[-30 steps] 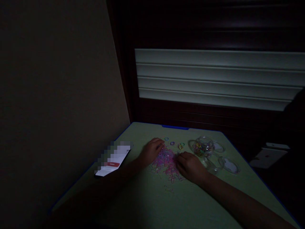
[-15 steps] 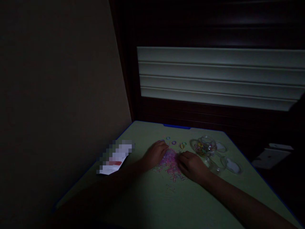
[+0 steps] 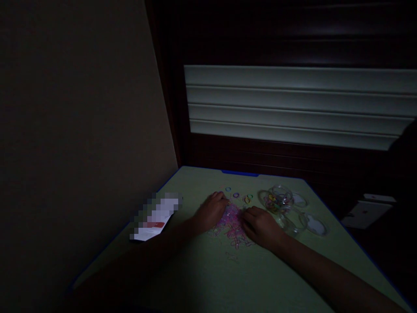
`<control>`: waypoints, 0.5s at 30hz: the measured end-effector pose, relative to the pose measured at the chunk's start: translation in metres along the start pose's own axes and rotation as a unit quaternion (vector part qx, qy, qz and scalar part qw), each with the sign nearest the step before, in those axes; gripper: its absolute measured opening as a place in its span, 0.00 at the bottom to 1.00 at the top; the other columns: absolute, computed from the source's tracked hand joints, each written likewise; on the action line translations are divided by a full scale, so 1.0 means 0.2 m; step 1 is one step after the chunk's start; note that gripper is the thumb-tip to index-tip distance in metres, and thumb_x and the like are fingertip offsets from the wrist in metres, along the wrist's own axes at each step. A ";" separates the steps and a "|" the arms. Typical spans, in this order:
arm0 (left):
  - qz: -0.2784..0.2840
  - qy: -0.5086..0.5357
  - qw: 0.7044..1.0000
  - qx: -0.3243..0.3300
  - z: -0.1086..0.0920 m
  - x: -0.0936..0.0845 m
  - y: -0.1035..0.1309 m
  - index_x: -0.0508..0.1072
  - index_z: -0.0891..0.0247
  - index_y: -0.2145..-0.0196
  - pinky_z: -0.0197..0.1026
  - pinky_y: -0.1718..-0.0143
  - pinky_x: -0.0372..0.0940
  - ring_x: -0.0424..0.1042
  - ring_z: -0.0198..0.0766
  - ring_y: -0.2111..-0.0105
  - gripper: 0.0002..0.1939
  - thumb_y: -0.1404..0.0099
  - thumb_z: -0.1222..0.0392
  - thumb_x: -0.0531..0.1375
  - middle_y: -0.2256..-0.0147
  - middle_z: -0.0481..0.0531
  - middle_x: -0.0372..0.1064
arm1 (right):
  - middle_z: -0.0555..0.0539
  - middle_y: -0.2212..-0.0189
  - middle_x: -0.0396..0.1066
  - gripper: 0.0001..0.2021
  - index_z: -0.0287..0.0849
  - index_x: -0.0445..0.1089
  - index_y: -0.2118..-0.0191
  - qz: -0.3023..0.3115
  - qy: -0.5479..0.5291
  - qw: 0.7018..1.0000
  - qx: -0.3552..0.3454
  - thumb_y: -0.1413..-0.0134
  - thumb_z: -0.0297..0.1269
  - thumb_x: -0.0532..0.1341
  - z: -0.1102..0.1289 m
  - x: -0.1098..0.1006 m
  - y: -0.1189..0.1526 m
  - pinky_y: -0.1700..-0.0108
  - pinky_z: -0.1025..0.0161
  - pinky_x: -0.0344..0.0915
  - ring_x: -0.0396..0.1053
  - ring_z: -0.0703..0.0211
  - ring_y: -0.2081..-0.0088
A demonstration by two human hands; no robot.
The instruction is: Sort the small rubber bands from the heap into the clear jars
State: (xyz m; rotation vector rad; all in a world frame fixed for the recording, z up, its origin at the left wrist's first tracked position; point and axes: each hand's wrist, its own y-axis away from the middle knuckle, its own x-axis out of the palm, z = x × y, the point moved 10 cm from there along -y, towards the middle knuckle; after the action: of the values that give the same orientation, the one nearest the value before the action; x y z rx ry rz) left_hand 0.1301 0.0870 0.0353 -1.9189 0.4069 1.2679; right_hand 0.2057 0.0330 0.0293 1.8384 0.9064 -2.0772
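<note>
Dim light covered the table (image 3: 260, 280). Left hand (image 3: 211, 211) and right hand (image 3: 262, 225) were curled at opposite edges of the band pile (image 3: 232, 221); grip could not be determined. Work appeared incomplete: the pile lay loose, several rings (image 3: 246, 201) lay beyond, and a clear jar (image 3: 288, 196) held others.

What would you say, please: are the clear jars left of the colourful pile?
No, the clear jars are right of the colourful pile, near the right hand.
</note>
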 end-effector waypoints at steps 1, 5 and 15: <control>-0.002 0.001 1.000 0.001 0.00 0.00 0.00 0.69 0.63 0.66 0.42 0.58 0.57 0.60 0.39 0.61 0.09 0.38 0.68 0.49 0.65 0.53 0.62 | 0.46 0.70 0.64 0.09 0.39 0.65 0.65 0.000 -0.001 1.000 0.000 0.45 0.34 0.49 0.00 0.00 0.00 0.64 0.64 0.54 0.60 0.61 0.67; -0.012 0.005 1.000 0.003 0.01 0.01 0.00 0.68 0.63 0.66 0.43 0.57 0.57 0.60 0.39 0.61 0.09 0.38 0.67 0.49 0.66 0.53 0.62 | 0.46 0.70 0.64 0.09 0.39 0.65 0.65 -0.003 -0.001 1.000 0.004 0.45 0.34 0.49 -0.01 0.00 0.00 0.63 0.65 0.54 0.60 0.61 0.67; -0.054 0.004 0.998 -0.011 0.03 -0.04 0.01 0.67 0.63 0.64 0.43 0.58 0.57 0.62 0.38 0.62 0.09 0.36 0.65 0.48 0.66 0.53 0.64 | 0.46 0.71 0.64 0.09 0.39 0.65 0.65 -0.007 0.004 1.000 0.001 0.45 0.34 0.49 0.00 -0.01 0.00 0.64 0.64 0.54 0.60 0.60 0.67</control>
State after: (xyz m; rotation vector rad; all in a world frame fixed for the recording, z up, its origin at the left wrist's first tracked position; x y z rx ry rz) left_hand 0.1216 0.0885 0.0411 -1.9383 0.2898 1.1980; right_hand 0.2056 0.0333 0.0309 1.8487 0.9206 -2.0810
